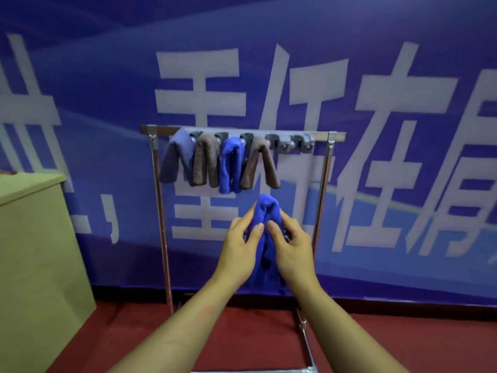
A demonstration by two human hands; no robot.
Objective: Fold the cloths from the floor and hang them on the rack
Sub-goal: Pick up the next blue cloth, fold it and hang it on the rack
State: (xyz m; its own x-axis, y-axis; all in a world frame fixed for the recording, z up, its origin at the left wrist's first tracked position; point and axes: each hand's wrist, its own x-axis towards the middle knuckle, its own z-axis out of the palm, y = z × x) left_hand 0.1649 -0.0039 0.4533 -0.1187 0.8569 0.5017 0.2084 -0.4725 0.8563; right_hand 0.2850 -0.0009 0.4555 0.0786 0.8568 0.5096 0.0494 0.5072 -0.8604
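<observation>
Head view: at centre frame, the left hand (pixel 238 244) and right hand (pixel 291 244) pinch a folded blue cloth (pixel 266 211) between curled fingers and thumbs, holding it upright below the rack (pixel 243 130), where four folded cloths (pixel 220 162) hang.

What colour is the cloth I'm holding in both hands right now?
Bright blue; the held cloth shows best in the head view.
</observation>
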